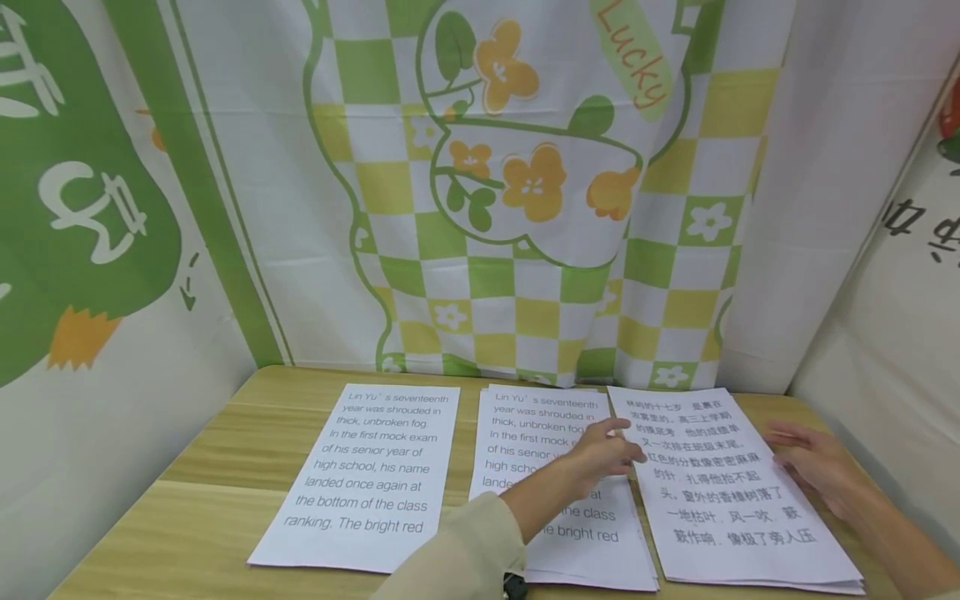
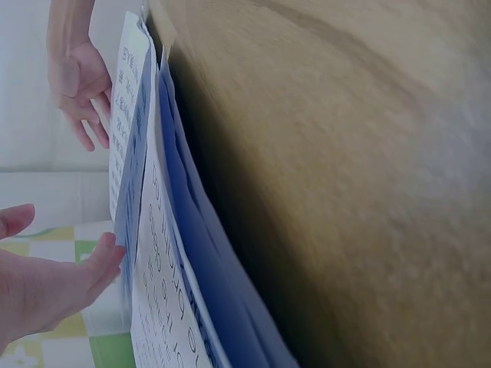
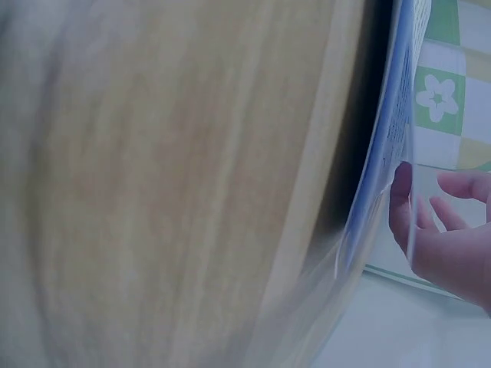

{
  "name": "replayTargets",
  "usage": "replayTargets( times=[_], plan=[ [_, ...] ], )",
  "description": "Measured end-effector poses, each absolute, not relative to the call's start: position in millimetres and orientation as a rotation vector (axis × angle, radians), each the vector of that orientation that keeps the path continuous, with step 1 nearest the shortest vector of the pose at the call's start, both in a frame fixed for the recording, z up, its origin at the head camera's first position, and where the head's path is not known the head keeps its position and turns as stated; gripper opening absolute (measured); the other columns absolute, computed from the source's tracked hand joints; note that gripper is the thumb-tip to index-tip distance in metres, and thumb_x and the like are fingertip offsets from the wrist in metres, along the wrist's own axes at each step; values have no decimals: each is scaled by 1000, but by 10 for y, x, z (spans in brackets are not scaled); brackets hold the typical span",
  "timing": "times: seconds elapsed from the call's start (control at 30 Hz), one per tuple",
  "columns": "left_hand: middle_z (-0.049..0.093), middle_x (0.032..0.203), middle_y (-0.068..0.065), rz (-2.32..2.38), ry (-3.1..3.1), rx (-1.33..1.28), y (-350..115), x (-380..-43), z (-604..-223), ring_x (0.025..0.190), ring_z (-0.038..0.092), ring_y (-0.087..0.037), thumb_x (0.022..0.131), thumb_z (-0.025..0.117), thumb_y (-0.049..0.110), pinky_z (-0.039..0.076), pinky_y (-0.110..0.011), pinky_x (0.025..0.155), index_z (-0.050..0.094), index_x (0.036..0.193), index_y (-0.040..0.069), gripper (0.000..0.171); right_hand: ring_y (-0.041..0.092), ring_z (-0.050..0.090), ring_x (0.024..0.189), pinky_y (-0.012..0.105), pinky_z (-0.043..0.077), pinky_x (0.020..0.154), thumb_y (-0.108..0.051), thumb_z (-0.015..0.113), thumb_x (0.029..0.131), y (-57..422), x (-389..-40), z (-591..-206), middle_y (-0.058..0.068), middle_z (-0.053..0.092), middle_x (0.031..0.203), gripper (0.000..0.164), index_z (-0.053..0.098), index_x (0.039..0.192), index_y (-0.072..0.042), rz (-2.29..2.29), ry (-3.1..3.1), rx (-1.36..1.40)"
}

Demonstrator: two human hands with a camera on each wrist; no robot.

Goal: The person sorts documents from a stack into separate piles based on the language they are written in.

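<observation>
Well to the left of my hands, a printed page point(image 1: 356, 475) lies on the wood-grain table point(image 1: 202, 525), its English lines opening with "Lin Yu's seventeenth". Next, beneath my left forearm and its pale sleeve point(image 1: 465, 550), comes the middle pile point(image 1: 525, 450), which carries the same opening words; its sheets are slightly out of line at the lower right corner. My left hand point(image 1: 600, 454) is above that pile, fingers loose and parted, gripping nothing, with the tips at the left edge of the right-hand pile point(image 1: 712, 492). That pile lies between my two hands, a Chinese-printed sheet on top and other sheet edges peeping out below. On its far side my right hand point(image 1: 813, 462) has its fingers apart and gently bent at the right edge, not clasped round the paper; whether the tips touch it I cannot tell. Beyond both hands hangs a green-and-yellow checked curtain point(image 1: 487, 317).
</observation>
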State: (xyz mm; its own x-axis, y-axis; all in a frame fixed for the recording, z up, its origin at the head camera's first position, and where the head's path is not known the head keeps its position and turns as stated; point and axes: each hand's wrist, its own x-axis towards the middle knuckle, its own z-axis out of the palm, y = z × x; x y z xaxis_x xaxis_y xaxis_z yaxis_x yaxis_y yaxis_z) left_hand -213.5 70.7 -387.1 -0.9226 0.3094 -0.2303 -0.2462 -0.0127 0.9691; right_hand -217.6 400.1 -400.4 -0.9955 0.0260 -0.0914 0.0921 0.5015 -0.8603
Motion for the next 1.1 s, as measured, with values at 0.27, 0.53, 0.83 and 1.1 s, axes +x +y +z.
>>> replayTargets(
  times=[0.27, 0.53, 0.83, 1.1],
  plan=[
    [66, 119, -17, 1953, 1915, 18, 771, -2133, -3872, 119, 64, -39, 81, 72, 1, 50, -50, 109, 58, 142, 10, 63, -8, 59, 87, 24, 59, 76, 0, 56, 97, 3999, -2168, -3979, 41, 46, 145, 71, 19, 154, 19, -1460, 2699, 126],
    [64, 122, -18, 1948, 1912, -2, 820, -2144, -3881, 120, 62, -40, 82, 72, 6, 50, -52, 109, 59, 141, 10, 60, -1, 64, 92, 22, 61, 79, -2, 58, 97, 4022, -2169, -3974, 43, 41, 147, 71, 19, 153, 19, -1445, 2696, 165],
    [65, 122, -18, 1949, 1920, -11, 876, -2147, -3883, 118, 63, -41, 82, 72, 4, 48, -54, 109, 60, 140, 10, 59, 11, 67, 95, 22, 59, 74, -7, 59, 98, 4018, -2179, -3963, 43, 40, 147, 71, 22, 152, 19, -1389, 2728, 229],
    [65, 120, -18, 1959, 1953, -35, 938, -2153, -3886, 115, 64, -40, 81, 71, 2, 50, -53, 107, 62, 137, 8, 57, 22, 67, 102, 28, 61, 77, -10, 59, 99, 4015, -2159, -3950, 45, 40, 146, 70, 23, 151, 20, -1328, 2770, 237]
  ],
)
